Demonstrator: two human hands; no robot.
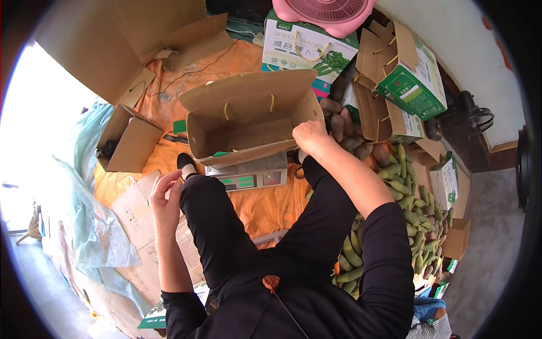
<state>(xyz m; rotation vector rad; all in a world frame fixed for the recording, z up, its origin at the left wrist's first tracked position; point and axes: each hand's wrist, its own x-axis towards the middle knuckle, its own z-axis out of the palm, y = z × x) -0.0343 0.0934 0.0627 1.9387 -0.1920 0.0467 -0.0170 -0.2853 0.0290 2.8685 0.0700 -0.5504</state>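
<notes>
An open brown cardboard box (248, 127) with yellow rope handles stands on a digital scale (274, 178), whose green displays are lit. Bare cardboard shows inside the box, and a small green piece lies at its near edge. My right hand (310, 137) is closed on the box's right edge, fingers bent over the rim. To the left of the scale, my left hand (165, 195) hangs above my knee with nothing in it, its fingers loosely bent and apart.
Many green radishes (353, 254) are heaped at my right. Printed cartons (415, 85) and a pink fan (327, 14) stand behind. Flattened cardboard (135, 217), clear plastic sheeting (96, 226) and a small open box (135, 144) are on the left. Orange sheeting (265, 209) covers the floor.
</notes>
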